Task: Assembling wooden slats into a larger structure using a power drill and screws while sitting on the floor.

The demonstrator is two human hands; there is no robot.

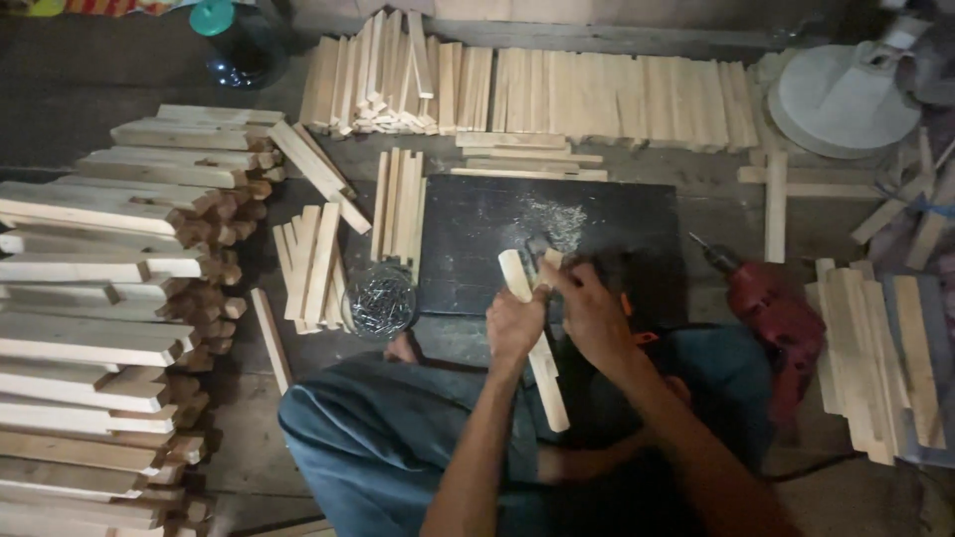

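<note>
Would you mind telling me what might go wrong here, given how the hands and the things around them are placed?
1. The left hand grips the wooden slat right beside the right hand; a slip there could hurt the fingers.
2. The bowl of nails sits close by the knee and might get knocked over.
3. The red drill lies against the leg, bit exposed.

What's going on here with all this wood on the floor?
A person sits on the floor with a wooden slat across the lap. The left hand grips the slat, while the right hand works at its upper end, over a black board scattered with shavings. A round container of nails sits to the left, a red drill lies to the right, and stacks of wooden strips surround the spot.
</note>
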